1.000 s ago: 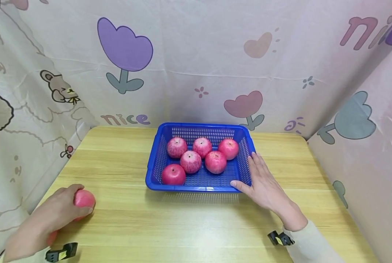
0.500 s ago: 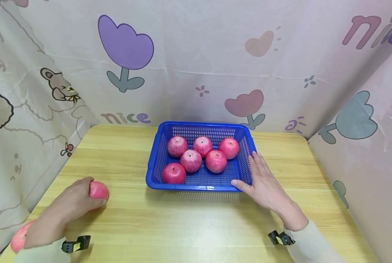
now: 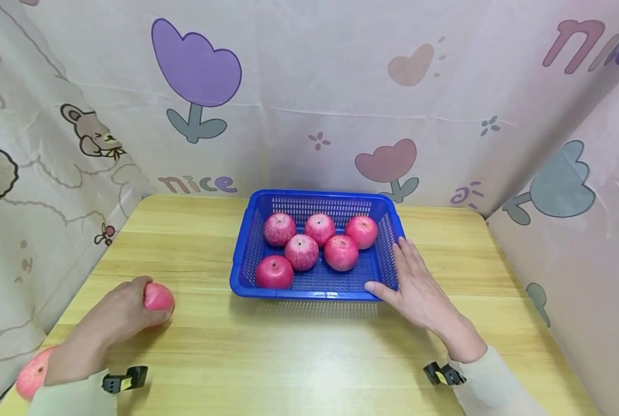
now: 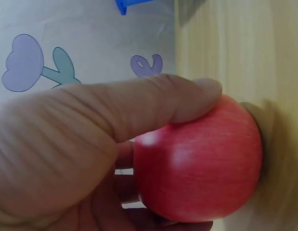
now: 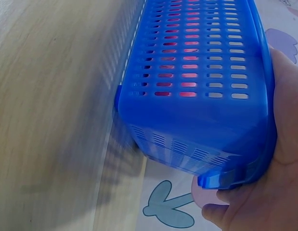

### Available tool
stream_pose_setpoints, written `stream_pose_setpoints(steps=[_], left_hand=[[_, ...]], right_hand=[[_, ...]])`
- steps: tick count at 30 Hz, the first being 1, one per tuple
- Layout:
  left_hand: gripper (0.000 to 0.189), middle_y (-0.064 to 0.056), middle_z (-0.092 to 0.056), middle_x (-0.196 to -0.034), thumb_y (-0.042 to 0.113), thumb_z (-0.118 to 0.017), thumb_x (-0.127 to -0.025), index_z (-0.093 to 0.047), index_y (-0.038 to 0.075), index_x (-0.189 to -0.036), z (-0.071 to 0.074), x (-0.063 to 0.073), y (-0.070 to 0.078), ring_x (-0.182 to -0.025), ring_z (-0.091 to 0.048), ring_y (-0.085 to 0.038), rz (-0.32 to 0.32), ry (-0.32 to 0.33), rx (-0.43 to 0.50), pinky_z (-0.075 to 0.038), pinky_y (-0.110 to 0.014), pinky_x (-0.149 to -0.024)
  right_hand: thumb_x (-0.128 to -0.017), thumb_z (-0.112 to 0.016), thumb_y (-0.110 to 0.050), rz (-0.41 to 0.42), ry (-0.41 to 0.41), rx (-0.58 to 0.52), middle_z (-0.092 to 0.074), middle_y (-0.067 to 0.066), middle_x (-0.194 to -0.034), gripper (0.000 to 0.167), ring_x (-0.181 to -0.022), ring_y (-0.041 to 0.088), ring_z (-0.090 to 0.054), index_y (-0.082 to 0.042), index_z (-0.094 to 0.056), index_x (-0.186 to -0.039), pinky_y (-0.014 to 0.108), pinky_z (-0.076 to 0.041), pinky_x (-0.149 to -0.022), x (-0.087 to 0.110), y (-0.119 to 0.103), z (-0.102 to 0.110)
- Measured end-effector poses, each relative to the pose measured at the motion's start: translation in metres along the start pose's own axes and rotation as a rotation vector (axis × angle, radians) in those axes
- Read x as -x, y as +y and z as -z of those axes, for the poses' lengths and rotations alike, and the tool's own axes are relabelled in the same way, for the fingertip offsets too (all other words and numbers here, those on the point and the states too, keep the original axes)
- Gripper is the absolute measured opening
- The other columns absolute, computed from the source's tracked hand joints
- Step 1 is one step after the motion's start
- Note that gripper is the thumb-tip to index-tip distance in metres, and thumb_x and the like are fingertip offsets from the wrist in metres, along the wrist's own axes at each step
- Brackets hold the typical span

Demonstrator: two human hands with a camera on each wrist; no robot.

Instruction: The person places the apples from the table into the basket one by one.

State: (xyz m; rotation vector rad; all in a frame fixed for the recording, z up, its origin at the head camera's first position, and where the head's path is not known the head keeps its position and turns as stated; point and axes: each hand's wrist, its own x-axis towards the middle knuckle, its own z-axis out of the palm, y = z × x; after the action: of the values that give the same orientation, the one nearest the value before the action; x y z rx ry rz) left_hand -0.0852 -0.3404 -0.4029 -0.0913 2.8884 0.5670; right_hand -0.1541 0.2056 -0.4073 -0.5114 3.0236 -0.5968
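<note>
My left hand (image 3: pixel 119 312) holds a pinkish-red apple (image 3: pixel 159 297) low over the left part of the table. In the left wrist view the thumb lies along one side of this apple (image 4: pixel 201 163), with the fingers curled round the other. My right hand (image 3: pixel 424 289) rests on the front right corner of a blue plastic basket (image 3: pixel 309 294), fingers straight along the right rim and thumb on the front rim. Several red apples (image 3: pixel 301 252) sit in the basket. Through the slots of the basket wall (image 5: pixel 197 110), red shows in the right wrist view.
Another apple (image 3: pixel 33 372) lies at the table's near left edge, partly behind the left forearm. The wooden table (image 3: pixel 309 358) is enclosed by printed curtains (image 3: pixel 299 69) at the back and both sides. Each wrist wears a small black camera strap (image 3: pixel 127 380).
My left hand has carried its apple to the right and slightly away from me, slowing in the last half second. The apple behind the forearm shows more. My right hand stays on the basket.
</note>
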Motion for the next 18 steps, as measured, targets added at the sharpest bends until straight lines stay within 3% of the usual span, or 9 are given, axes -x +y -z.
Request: stream_pose_setpoints(steps=[7, 13, 18], left_hand=[[0.087, -0.036, -0.062, -0.110, 0.033, -0.088, -0.083, -0.045, -0.020, -0.138, 0.011, 0.003, 0.019, -0.093, -0.064, -0.043, -0.057, 0.071, 0.033, -0.059, -0.061, -0.081], [0.074, -0.026, -0.064, -0.101, 0.028, -0.089, -0.080, -0.054, -0.010, -0.132, 0.024, 0.003, 0.050, -0.088, -0.062, -0.036, -0.123, 0.151, 0.044, -0.057, -0.055, -0.076], [0.079, -0.029, -0.063, -0.108, 0.031, -0.089, -0.082, -0.051, -0.009, -0.138, 0.035, 0.003, 0.080, -0.091, -0.061, -0.039, -0.155, 0.161, 0.035, -0.058, -0.056, -0.075]], right_hand=[[-0.097, -0.057, -0.073, 0.007, 0.004, 0.001, -0.006, 0.026, -0.176, 0.113, -0.163, 0.045, -0.004, 0.006, -0.016, -0.166, 0.066, -0.018, -0.127, -0.001, -0.001, 0.002], [-0.096, -0.057, -0.074, 0.001, -0.004, 0.006, -0.006, 0.026, -0.176, 0.114, -0.163, 0.045, -0.004, 0.006, -0.015, -0.166, 0.066, -0.018, -0.127, -0.001, -0.001, 0.002], [-0.096, -0.057, -0.074, 0.001, -0.006, 0.002, -0.006, 0.026, -0.176, 0.114, -0.163, 0.045, -0.003, 0.006, -0.015, -0.166, 0.067, -0.018, -0.127, 0.000, -0.001, 0.001]])
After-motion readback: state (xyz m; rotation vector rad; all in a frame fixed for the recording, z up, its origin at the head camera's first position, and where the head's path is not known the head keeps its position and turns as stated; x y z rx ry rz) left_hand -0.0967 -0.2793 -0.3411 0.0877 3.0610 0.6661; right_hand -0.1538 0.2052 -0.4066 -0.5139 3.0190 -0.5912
